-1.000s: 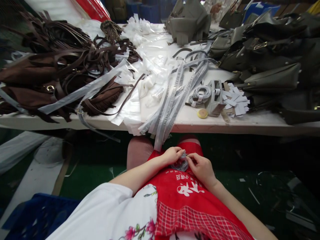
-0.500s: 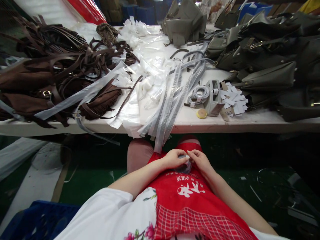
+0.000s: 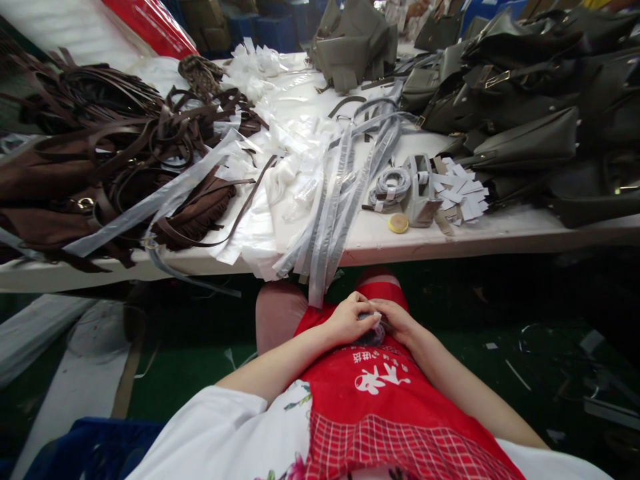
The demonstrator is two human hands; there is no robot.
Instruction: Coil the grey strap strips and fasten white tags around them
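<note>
In the head view, the left hand [image 3: 350, 319] and right hand [image 3: 399, 322] meet over the red apron [image 3: 370, 393], both pinching a small grey coiled strap [image 3: 373, 333] that rests on the lap, below the white table [image 3: 440, 241]. Winding it neatly probably calls for one hand to pin the coil while the other keeps the loops tight and even.

Two hands, left hand [image 3: 350, 319] and right hand [image 3: 397, 321], are seen; one coiled strap [image 3: 389, 183], one yellow disc [image 3: 398, 223], one red apron [image 3: 380, 400] are counted; one tabletop [image 3: 450, 233].
</note>
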